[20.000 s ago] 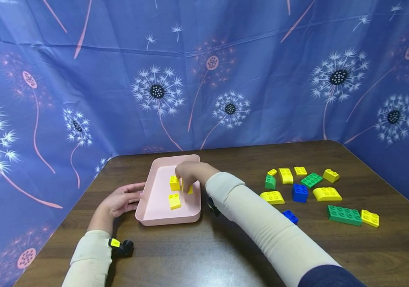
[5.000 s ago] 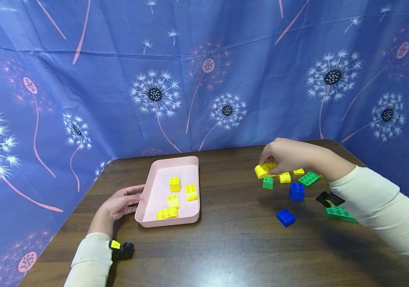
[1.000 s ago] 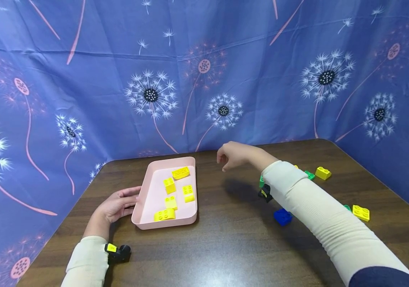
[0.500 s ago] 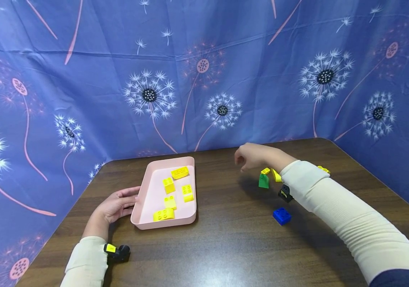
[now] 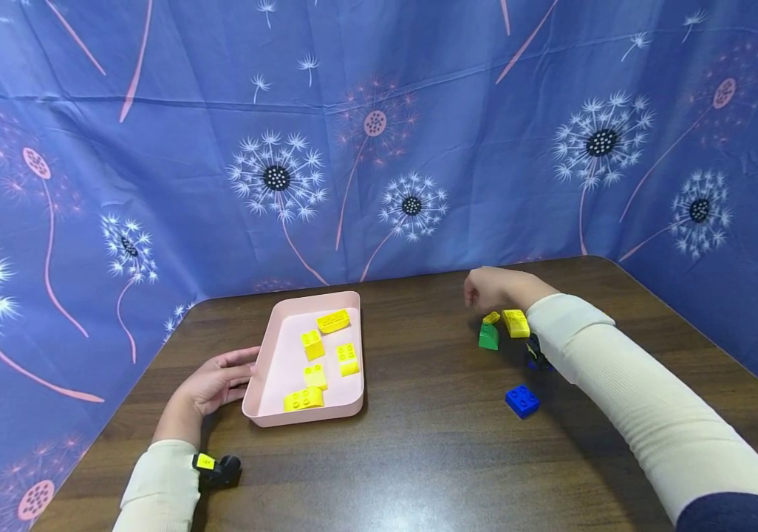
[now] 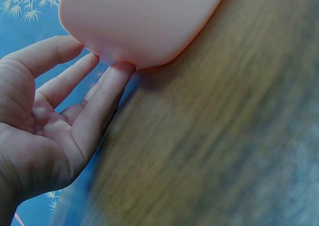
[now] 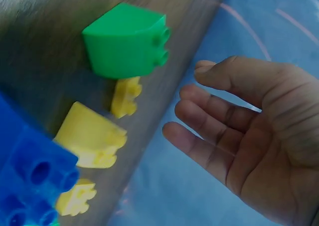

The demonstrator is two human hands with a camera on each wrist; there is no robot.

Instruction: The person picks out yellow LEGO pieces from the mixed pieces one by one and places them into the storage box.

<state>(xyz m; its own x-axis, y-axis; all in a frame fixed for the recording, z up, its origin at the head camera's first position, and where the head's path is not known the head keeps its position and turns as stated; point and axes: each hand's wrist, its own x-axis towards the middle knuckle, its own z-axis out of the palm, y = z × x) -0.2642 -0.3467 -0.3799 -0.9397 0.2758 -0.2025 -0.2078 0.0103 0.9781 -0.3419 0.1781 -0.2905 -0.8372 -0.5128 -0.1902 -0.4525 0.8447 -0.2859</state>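
My left hand point(image 5: 222, 380) is at the left of the pink tray point(image 5: 302, 420), its extended fingertips touching the tray's outer wall in the left wrist view. Several yellow toy building bricks point(image 5: 313, 345) lie spread inside the tray. On the right, my right hand point(image 5: 500, 288) hovers with nothing in it, fingers relaxed and slightly bent in the right wrist view. Nearest to it are a small yellow brick point(image 5: 491, 318), a green curved brick point(image 5: 488, 337) and a larger yellow curved brick point(image 5: 516, 324). My right sleeve and wrist hide other bricks in the head view.
A flat blue brick point(image 5: 522, 401) lies in front of the right-hand group. In the right wrist view a bigger blue brick point(image 7: 35, 171) and another yellow brick point(image 7: 76, 198) show. A blue dandelion-print cloth point(image 5: 352, 148) hangs behind the wooden table point(image 5: 419, 458).
More yellow bricks lie in the tray than at first. The yellow curved brick gripped 5 seconds ago is out of my right hand, which has since moved right, to the loose bricks. Left hand stays put.
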